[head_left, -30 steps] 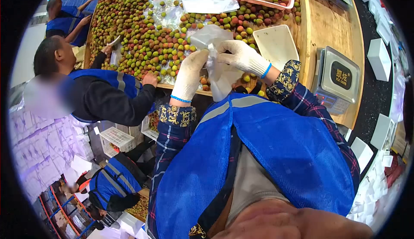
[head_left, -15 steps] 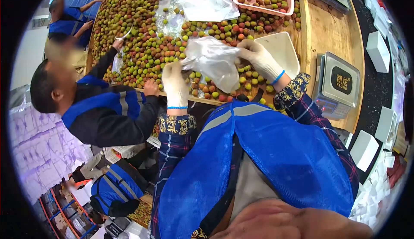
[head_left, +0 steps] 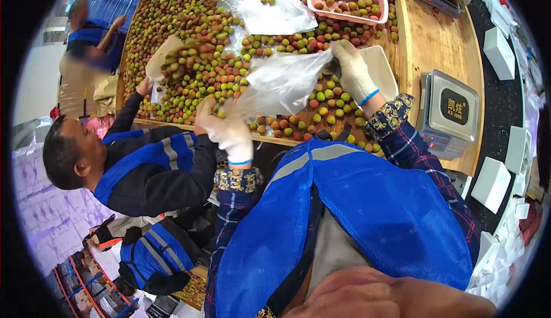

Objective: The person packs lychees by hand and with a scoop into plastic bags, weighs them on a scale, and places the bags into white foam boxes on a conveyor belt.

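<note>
Plastic bag, centre of the clock: it spans loose fruit in my remote view. The right hand, between two and three o'clock, grasps its corner; the left hand, near eight, lies beside the opposite edge (motion blur: I cannot tell whether it grips). I judge that hard pulling could tear the thin film. A co-worker's hand, at ten o'clock from the left hand, could be knocked by an outward swing.
</note>
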The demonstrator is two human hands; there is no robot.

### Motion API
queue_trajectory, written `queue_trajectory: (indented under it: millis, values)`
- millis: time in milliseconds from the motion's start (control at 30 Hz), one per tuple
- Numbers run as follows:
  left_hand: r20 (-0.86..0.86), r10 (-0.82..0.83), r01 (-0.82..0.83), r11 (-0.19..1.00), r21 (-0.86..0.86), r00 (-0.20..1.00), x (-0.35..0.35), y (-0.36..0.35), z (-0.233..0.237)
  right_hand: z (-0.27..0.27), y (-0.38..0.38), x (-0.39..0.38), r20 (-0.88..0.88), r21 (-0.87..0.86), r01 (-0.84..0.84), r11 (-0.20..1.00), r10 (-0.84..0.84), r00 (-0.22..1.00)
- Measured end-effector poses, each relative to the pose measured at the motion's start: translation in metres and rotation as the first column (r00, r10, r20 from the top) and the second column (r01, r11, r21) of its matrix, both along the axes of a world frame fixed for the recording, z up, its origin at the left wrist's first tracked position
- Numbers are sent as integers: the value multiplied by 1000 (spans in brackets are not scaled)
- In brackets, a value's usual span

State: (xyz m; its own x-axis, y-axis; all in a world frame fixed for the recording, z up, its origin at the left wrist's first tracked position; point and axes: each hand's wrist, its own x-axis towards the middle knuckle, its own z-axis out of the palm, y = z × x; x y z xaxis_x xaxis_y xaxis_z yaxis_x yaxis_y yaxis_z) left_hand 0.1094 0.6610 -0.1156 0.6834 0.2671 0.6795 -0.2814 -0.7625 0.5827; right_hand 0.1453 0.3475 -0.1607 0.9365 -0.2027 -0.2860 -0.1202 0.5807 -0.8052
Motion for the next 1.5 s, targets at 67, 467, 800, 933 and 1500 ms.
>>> queue_trajectory:
  millis: [67,467,800,933,1500]
  values:
    - [106,-314,295,941,165,944,-3,-27,23,28,14,-3,-4,-212,-108,971,109,994]
    - [-531,-461,410,885,-219,712,19,-40,-6,71,39,-15,-23,-801,-317,507,503,864]
    - [-176,-807,-115,134,-984,564,14,-39,15,9,17,-10,61,-938,-57,342,326,943]
    - [-502,-662,276,717,-640,557,18,-21,-7,-3,24,-13,53,-772,-155,616,305,951]
    - [-784,-483,9,854,-521,390,0,8,-81,-14,15,-31,-165,-858,-394,329,551,818]
